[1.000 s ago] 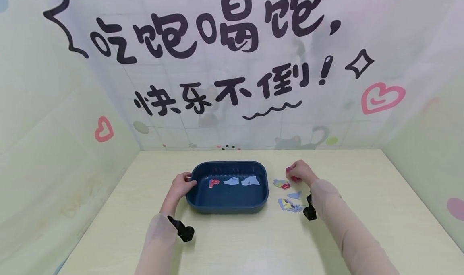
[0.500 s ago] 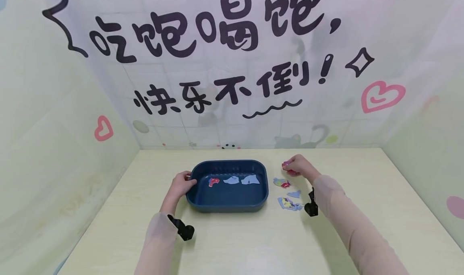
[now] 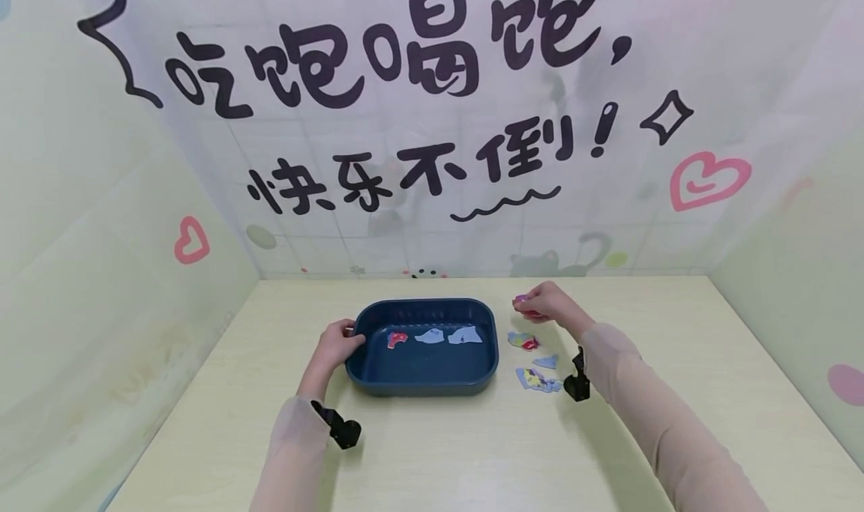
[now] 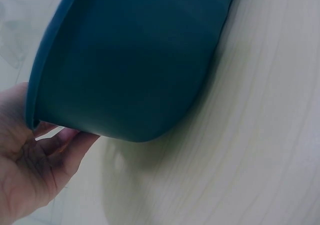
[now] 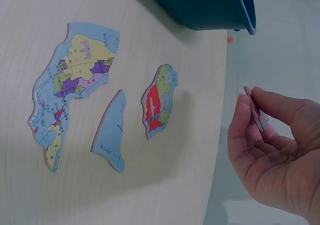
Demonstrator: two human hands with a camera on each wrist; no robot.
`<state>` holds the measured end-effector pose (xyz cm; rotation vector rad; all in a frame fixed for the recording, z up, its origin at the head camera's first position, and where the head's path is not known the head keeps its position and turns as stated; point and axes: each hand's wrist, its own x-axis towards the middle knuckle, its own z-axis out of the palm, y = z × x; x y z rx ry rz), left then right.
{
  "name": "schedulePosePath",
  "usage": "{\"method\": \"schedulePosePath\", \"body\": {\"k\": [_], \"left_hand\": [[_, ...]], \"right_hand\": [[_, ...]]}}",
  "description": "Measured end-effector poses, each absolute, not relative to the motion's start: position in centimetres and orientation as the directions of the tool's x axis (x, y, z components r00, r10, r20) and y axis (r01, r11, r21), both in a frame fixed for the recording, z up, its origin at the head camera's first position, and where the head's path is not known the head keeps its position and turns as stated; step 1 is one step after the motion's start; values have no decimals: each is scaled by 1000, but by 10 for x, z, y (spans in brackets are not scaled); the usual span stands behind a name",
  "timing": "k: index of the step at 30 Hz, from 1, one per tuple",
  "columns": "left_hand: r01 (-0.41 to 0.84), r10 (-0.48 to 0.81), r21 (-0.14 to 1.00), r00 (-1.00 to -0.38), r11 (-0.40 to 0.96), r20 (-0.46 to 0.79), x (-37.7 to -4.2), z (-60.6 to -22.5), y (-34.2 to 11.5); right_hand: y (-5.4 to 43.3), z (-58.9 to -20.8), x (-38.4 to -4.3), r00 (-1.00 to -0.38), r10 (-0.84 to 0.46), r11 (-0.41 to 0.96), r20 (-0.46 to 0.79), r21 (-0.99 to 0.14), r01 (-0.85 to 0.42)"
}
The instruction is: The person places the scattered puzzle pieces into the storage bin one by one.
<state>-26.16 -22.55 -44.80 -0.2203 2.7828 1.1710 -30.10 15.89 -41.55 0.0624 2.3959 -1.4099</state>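
A dark blue plastic basin [image 3: 421, 389] stands on the table. My left hand [image 3: 335, 345] grips its left rim, thumb over the edge; in the left wrist view, fingers bend beneath the rim. Beyond the basin's right side, my right hand [image 3: 552, 303] pinches a red and purple map puzzle piece [image 5: 256, 112] between thumb and fingers, raised off the table. Inside the basin lie a red piece [image 3: 397, 339] and two pale blue pieces [image 3: 430, 336]. To its right are a green and red piece [image 5: 159, 102], a small blue piece [image 5: 111, 132] and a large yellow-purple piece [image 5: 75, 70].
The pale wooden table [image 3: 439, 452] meets a fabric backdrop [image 3: 405, 242] with large black lettering at its back edge. Similar fabric walls flank both sides. A black camera mount sits on each wrist, the right one [image 3: 577, 377] close to the large yellow-purple piece.
My right hand has moved left and a little farther back, carrying the red and purple puzzle piece. The left hand and the basin stay in place.
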Motion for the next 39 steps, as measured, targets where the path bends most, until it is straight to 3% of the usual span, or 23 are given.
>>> {"method": "schedulePosePath", "body": {"k": [39], "left_hand": [[-167, -82, 718, -985, 675, -151, -264, -452, -228]], "right_hand": [[78, -397, -299, -902, -274, 523, -335, -838, 152]]}}
